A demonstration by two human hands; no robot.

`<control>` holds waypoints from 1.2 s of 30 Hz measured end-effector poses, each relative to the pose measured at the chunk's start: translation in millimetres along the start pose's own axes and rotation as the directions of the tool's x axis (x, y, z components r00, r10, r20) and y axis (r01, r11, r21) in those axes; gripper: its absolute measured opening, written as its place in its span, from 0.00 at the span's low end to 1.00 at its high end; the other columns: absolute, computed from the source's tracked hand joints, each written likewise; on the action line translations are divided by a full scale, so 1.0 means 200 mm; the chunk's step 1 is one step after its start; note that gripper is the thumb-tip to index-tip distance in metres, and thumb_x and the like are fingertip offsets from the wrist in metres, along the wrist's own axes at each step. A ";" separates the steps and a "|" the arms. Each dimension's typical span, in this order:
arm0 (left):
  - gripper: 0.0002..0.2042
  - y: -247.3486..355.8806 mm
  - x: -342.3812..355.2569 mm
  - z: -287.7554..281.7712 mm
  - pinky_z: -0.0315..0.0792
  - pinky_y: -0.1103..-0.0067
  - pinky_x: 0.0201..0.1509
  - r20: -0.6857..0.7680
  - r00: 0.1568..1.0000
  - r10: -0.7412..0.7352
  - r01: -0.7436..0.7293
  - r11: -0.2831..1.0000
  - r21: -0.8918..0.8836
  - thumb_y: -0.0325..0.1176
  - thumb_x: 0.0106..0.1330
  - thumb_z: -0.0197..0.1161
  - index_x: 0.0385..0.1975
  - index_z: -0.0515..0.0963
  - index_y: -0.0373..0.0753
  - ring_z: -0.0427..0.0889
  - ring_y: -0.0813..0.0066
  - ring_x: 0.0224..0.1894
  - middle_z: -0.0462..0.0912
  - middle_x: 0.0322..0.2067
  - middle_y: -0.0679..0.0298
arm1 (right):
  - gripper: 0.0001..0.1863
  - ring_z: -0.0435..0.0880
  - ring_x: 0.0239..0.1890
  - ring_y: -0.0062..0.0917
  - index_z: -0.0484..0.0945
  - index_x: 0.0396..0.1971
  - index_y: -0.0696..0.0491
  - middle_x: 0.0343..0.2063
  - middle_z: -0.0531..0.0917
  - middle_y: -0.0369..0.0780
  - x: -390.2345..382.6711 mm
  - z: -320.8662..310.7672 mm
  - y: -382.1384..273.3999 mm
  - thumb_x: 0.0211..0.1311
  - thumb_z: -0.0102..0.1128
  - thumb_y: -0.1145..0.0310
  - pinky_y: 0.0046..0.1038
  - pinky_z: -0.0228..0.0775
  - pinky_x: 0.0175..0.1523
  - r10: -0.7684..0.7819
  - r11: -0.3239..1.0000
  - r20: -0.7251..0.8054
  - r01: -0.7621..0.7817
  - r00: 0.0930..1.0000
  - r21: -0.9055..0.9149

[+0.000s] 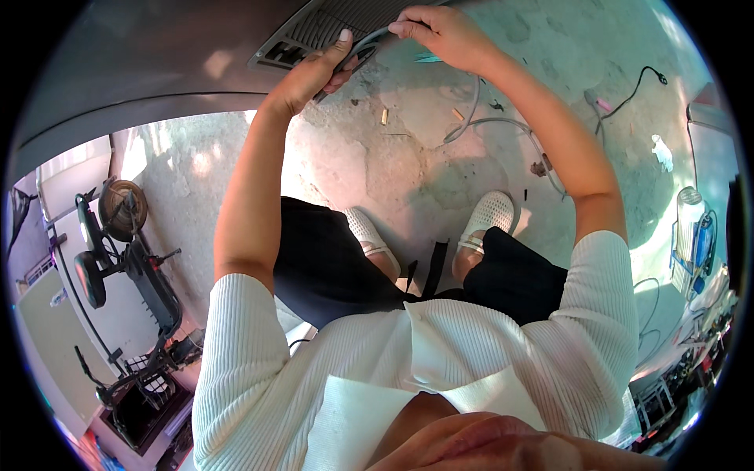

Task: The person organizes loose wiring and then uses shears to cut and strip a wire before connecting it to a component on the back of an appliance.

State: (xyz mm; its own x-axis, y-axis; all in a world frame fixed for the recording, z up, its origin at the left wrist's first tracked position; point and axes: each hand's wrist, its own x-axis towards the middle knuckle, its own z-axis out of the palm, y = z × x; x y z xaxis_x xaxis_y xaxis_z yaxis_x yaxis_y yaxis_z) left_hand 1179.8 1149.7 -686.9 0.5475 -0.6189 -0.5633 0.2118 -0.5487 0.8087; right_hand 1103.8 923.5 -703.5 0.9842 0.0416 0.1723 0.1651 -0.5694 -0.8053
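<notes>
A grey cable stretches between my two hands, in front of a slatted vent low on a large dark panel. My left hand is closed around a gathered stretch of it, thumb on top. To the right, my right hand pinches the cable between thumb and fingers. Another run of grey cable loops over the concrete floor below my right forearm; whether it joins the held piece I cannot tell.
A black cord with a plug lies on the floor at far right, near a white scrap. Small bits of debris are scattered around. A dark scooter stands at left. Clutter lines the right edge.
</notes>
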 end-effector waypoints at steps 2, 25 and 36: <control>0.22 0.01 -0.02 0.01 0.47 0.86 0.20 -0.032 0.999 0.037 -0.032 0.991 0.131 0.57 0.68 0.48 0.20 0.63 0.46 0.50 0.87 0.16 0.55 0.13 0.77 | 0.13 0.75 0.24 0.28 0.79 0.31 0.55 0.24 0.79 0.43 0.00 -0.04 0.04 0.60 0.58 0.58 0.31 0.64 0.29 0.097 0.995 0.036 -0.096 0.995 -0.022; 0.19 -0.02 -0.05 -0.15 0.48 0.87 0.20 -0.078 0.988 0.136 -0.156 0.836 -0.526 0.47 0.70 0.52 0.17 0.61 0.47 0.48 0.89 0.13 0.52 0.11 0.78 | 0.35 0.74 0.44 0.35 0.60 0.63 0.44 0.48 0.69 0.41 -0.85 0.27 0.62 0.54 0.63 0.62 0.35 0.65 0.52 0.245 0.881 0.067 -0.194 0.967 -0.432; 0.19 -0.08 -0.07 -0.24 0.49 0.87 0.20 -0.072 0.983 0.171 -0.170 0.682 -0.711 0.46 0.71 0.49 0.17 0.60 0.47 0.48 0.88 0.13 0.52 0.11 0.78 | 0.12 0.77 0.45 0.35 0.72 0.42 0.52 0.38 0.79 0.42 -0.82 0.38 0.68 0.65 0.50 0.60 0.36 0.65 0.51 0.137 0.989 0.259 -0.116 0.956 -0.096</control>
State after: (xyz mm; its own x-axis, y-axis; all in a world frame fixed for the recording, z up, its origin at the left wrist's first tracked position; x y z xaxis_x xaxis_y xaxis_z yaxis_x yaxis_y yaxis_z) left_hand 1208.5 1193.4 -683.5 0.6323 -0.6614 -0.4035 0.6270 0.1309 0.7679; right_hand 969.2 902.6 -884.1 0.9803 0.1746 -0.0926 0.0431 -0.6462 -0.7619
